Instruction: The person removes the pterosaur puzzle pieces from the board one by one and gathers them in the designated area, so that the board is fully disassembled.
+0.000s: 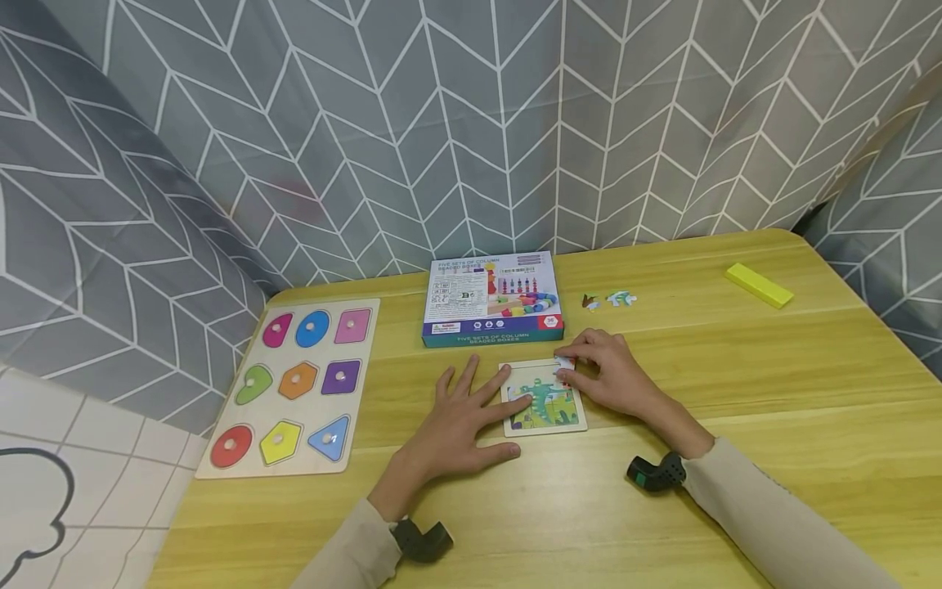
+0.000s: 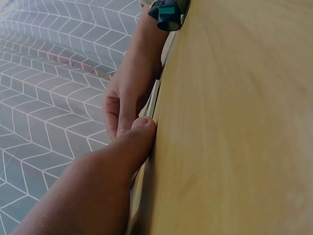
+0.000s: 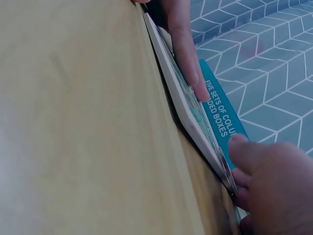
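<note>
A small square jigsaw puzzle point(image 1: 545, 407) with a green dinosaur picture lies in a pale frame at mid-table. My left hand point(image 1: 459, 421) is spread flat, its fingers resting on the puzzle's left side and its thumb on the table below. At the upper right corner my right hand point(image 1: 614, 376) pinches a jigsaw piece point(image 1: 564, 361) between thumb and fingers, over the frame. From the right wrist, the puzzle's edge point(image 3: 181, 105) shows with my right thumb point(image 3: 244, 152) by its near corner. Two loose jigsaw pieces point(image 1: 621, 299) lie farther back on the right.
Behind the puzzle lies a beaded-blocks box point(image 1: 491, 303). To the left is a wooden shape board point(image 1: 294, 429) with several coloured knobbed shapes. A yellow block point(image 1: 759, 285) lies at the back right. A patterned grey curtain point(image 1: 471, 123) hangs along the table's far edge.
</note>
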### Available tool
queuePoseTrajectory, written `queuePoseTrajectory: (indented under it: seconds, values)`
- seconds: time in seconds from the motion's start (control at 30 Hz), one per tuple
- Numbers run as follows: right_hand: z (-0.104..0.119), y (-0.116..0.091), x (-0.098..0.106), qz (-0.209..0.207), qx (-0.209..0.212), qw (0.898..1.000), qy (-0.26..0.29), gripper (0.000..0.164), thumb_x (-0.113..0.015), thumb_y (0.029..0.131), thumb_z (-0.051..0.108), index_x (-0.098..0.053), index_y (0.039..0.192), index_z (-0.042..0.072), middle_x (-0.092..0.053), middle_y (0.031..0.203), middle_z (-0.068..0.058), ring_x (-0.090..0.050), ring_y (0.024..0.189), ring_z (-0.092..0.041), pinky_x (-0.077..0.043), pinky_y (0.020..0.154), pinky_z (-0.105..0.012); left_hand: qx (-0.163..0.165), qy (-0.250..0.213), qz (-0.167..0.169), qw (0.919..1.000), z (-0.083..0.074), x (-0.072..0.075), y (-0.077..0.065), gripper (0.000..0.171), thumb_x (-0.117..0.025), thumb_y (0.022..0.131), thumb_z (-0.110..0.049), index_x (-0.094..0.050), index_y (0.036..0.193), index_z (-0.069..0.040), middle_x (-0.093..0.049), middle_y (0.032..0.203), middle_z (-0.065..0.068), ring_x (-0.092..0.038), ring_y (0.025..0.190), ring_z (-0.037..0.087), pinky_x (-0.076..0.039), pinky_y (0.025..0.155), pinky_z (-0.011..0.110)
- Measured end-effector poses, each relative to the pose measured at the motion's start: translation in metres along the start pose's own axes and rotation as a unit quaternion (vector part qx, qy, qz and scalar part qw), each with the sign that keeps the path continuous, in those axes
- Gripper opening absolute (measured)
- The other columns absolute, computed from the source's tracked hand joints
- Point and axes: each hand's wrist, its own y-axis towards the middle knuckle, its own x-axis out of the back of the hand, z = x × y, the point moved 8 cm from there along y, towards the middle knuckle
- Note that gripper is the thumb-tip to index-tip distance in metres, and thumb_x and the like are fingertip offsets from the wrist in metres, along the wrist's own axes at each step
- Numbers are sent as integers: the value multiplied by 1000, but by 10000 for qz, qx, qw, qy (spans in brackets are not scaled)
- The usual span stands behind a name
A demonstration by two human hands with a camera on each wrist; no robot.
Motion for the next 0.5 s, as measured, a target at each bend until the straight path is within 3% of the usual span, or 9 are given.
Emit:
queuePoseTrajectory:
  seconds: [0.23, 0.5]
  values:
    - [2, -1, -1, 177, -29, 9998, -117, 39, -83, 86, 28, -76, 120, 11, -64, 102, -3, -54, 93, -18, -27, 79, -36, -7, 25, 23, 10000, 0, -1, 0, 66, -47, 94, -73, -32, 154, -53, -15, 172, -6, 1, 159, 43, -5, 121, 70]
    - [4, -1, -1, 219, 79, 9986, -478, 41, -83, 85, 30, -76, 121, 11, -65, 102, -2, -55, 91, -17, -27, 78, -34, 27, 44, 45, 10000, 1, -2, 0, 66, -47, 94, -73, -32, 154, -52, -15, 172, -7, 1, 159, 42, -4, 122, 68]
